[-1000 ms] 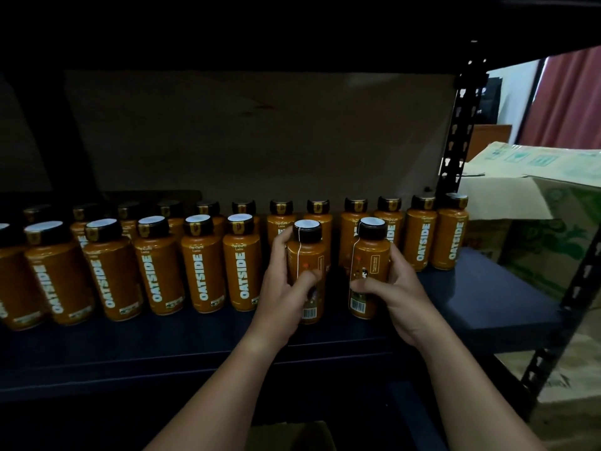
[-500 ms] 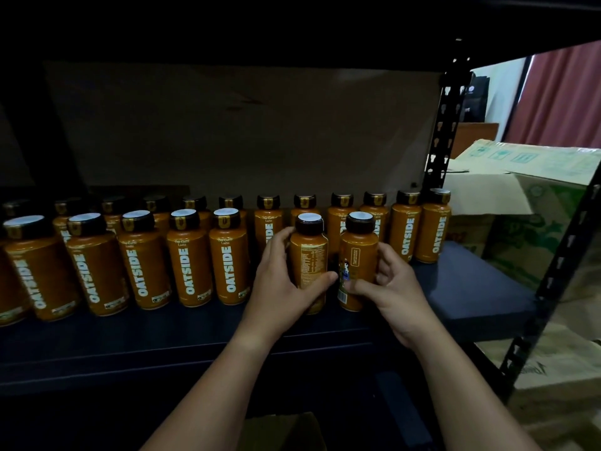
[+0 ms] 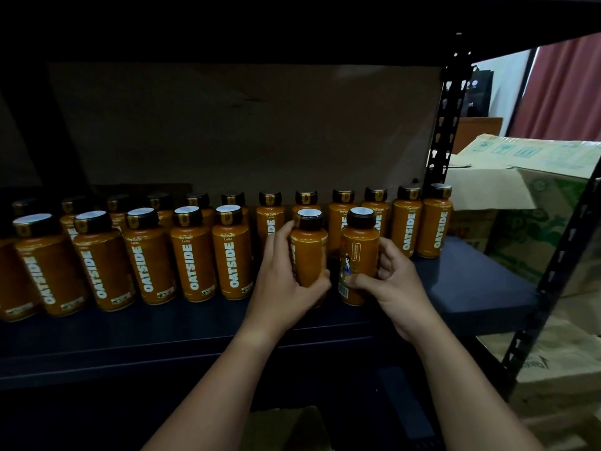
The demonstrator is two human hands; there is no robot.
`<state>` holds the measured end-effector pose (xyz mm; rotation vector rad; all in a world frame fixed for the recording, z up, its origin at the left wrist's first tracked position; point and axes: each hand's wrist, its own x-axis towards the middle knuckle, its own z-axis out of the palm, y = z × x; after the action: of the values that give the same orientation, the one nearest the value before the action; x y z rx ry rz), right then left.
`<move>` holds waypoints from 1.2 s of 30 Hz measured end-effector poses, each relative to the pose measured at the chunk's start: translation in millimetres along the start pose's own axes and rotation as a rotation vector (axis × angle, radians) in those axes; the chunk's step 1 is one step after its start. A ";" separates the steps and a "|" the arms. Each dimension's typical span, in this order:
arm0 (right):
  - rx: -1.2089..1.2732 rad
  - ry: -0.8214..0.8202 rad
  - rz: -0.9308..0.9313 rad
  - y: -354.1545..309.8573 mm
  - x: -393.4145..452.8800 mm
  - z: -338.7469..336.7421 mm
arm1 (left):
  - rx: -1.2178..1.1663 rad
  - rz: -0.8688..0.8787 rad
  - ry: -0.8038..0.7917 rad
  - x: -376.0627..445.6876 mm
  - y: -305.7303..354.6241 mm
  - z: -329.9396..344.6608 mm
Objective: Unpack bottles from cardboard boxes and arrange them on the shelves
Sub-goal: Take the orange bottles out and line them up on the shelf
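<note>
Placing step: left hand fingers grip one bottle, right hand fingers pinch another, both upright on shelf at front row's 3 o'clock end; next likely turn labels forward, release.

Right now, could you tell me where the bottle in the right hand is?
Head view, centre: the right-hand bottle stands on the shelf, beside the left hand's bottle.
</note>
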<state>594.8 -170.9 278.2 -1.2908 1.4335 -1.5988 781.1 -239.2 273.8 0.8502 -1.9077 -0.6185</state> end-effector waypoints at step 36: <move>-0.222 0.149 -0.053 0.7 -3.7 17.3 | 0.131 0.065 0.191 -3.3 -1.2 6.6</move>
<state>612.0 -173.8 275.4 -1.3664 1.7216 -1.6355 776.6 -237.0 268.3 0.8929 -1.8086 -0.3624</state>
